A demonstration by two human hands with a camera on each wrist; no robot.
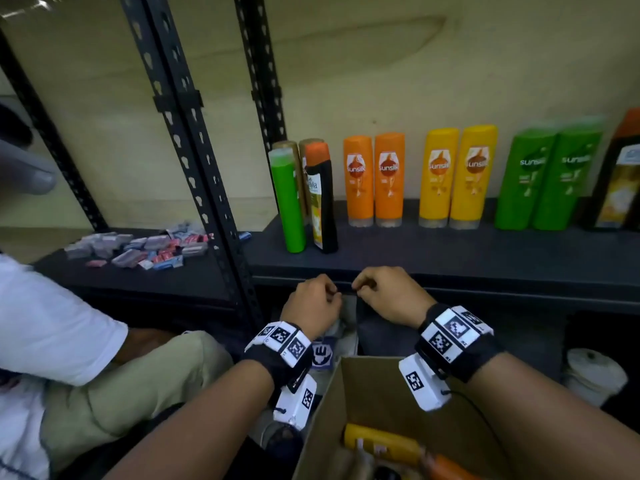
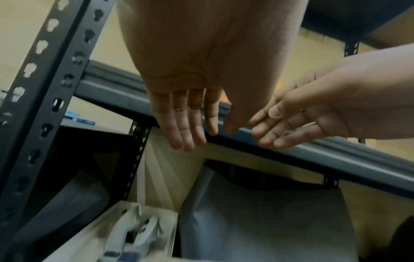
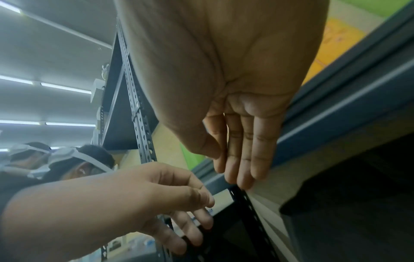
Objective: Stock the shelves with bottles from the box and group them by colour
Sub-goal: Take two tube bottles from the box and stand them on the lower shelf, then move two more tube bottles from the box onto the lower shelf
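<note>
Both hands hover empty at the front edge of the dark shelf (image 1: 450,258), just above the cardboard box (image 1: 377,386). My left hand (image 1: 329,294) and right hand (image 1: 362,285) are close together; the wrist views show the left fingers (image 2: 190,124) and right fingers (image 3: 244,150) loosely extended. On the shelf stand a green bottle (image 1: 287,202) and a black orange-capped bottle (image 1: 323,206) at the left, then two orange bottles (image 1: 374,181), two yellow bottles (image 1: 455,178) and two green bottles (image 1: 543,181). A yellow bottle (image 1: 381,445) and an orange bottle (image 1: 446,467) lie in the box.
Another black bottle (image 1: 620,174) stands at the far right. Two brown bottles (image 1: 294,147) stand behind the left pair. Perforated uprights (image 1: 194,150) separate a left shelf strewn with small packets (image 1: 145,247). A person in a white shirt (image 1: 52,323) sits left. A white spool (image 1: 594,375) sits lower right.
</note>
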